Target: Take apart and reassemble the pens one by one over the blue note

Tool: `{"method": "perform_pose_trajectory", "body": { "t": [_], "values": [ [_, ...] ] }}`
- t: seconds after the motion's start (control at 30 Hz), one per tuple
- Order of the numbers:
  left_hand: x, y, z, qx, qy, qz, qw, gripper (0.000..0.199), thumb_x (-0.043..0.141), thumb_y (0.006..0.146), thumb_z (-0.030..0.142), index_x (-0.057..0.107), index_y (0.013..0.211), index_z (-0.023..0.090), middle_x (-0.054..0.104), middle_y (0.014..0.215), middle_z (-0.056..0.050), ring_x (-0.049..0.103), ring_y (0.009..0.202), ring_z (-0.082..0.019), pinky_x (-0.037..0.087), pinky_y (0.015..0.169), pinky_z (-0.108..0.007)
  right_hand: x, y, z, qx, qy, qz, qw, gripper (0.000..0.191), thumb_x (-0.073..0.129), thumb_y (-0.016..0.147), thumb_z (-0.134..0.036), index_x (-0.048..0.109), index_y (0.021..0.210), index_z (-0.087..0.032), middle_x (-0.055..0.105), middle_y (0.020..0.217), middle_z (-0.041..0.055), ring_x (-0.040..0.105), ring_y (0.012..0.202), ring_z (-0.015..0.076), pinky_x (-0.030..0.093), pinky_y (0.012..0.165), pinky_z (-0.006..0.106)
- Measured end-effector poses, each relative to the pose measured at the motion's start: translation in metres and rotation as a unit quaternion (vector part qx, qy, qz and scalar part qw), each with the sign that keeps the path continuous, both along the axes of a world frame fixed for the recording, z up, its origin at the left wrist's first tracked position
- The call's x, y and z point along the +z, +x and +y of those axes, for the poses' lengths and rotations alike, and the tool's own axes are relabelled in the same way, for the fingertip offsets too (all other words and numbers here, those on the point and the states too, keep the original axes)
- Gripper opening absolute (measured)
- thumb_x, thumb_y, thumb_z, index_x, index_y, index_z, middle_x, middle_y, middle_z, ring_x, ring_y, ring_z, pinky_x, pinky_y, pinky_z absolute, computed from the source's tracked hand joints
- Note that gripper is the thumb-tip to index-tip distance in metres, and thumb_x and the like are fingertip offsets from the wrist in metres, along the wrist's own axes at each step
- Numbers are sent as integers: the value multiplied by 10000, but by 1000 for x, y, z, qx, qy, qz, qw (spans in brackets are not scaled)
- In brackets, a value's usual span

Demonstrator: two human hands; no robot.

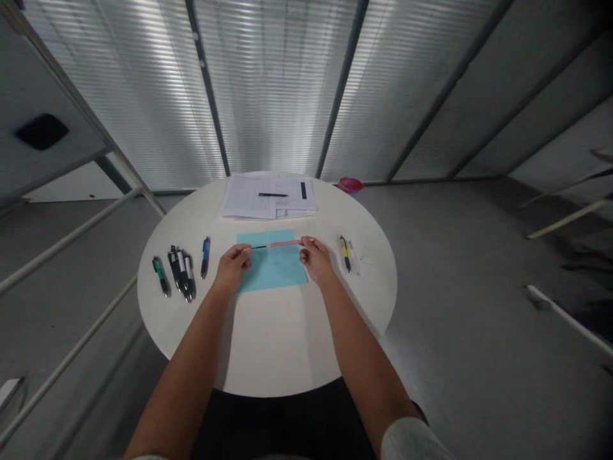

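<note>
Above a light blue sheet (272, 271), my two hands stretch a thin stick (282, 243) between them, dark at its left part and pinkish red at its right. Whether it is one piece or two joined end to end I cannot tell. My left hand (234, 263) pinches the dark end. The pink end is between the fingers of my right hand (314, 257). Both tips are hidden by my fingers. A blue pen (205, 257) lies left of my left hand. Right of my right hand are a yellow pen (345, 254) and a clear, thin piece (354, 257).
A round white table (272, 345) carries everything. On its left lie a green pen (161, 276) and a cluster of several black-and-white pens (182, 271). Papers (249, 198) with a dark pen (272, 195) lie at the back. Beyond the edge is a pink object (350, 185).
</note>
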State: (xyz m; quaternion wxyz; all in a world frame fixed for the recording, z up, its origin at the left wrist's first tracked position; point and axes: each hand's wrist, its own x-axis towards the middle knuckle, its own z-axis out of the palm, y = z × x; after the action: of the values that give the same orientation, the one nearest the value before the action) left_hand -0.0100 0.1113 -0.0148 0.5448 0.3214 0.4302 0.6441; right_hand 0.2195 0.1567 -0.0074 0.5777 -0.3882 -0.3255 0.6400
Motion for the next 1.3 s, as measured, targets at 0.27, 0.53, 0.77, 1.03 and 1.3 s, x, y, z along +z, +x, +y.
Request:
{"method": "perform_pose_trajectory", "body": {
  "t": [0.27, 0.53, 0.77, 1.03, 1.3],
  "values": [
    [12, 2, -2, -24, -7, -30, 999, 318, 831, 649, 294, 624, 836, 143, 695, 897, -82, 591, 602, -101, 472, 620, -280, 4, 3, 3, 4, -17, 39, 999, 391, 844, 602, -406, 570, 810, -221, 659, 818, -27, 497, 525, 52, 398, 433, 185],
    [12, 1, -1, -26, -16, -29, 999, 319, 813, 658, 295, 604, 848, 147, 702, 874, -73, 609, 600, -110, 488, 645, -294, 4, 2, 3, 13, -1, 25, 1000, 379, 831, 621, -441, 590, 817, -222, 673, 875, -3, 511, 552, 65, 431, 465, 207],
    [12, 1, -2, -28, -15, -39, 999, 318, 820, 658, 291, 607, 848, 150, 700, 866, -65, 608, 606, -108, 490, 642, -287, 1, 2, 4, 44, 8, 27, 999, 361, 806, 666, -452, 650, 909, -236, 679, 903, -7, 558, 582, 66, 466, 504, 201],
    [11, -2, 0, -11, -13, -55, 998, 322, 833, 640, 289, 619, 845, 162, 695, 865, -55, 607, 604, -106, 503, 622, -289, 2, 2, 5, 18, 4, 43, 999, 369, 798, 673, -453, 644, 937, -246, 681, 881, -9, 564, 593, 79, 484, 529, 223],
    [11, -6, 2, 25, -21, -73, 997, 313, 841, 627, 252, 624, 835, 167, 696, 846, -48, 606, 598, -109, 517, 619, -294, 3, 2, 7, -40, -6, 57, 998, 356, 790, 675, -450, 628, 906, -233, 650, 822, -19, 552, 573, 75, 440, 482, 207]
  ]
}}
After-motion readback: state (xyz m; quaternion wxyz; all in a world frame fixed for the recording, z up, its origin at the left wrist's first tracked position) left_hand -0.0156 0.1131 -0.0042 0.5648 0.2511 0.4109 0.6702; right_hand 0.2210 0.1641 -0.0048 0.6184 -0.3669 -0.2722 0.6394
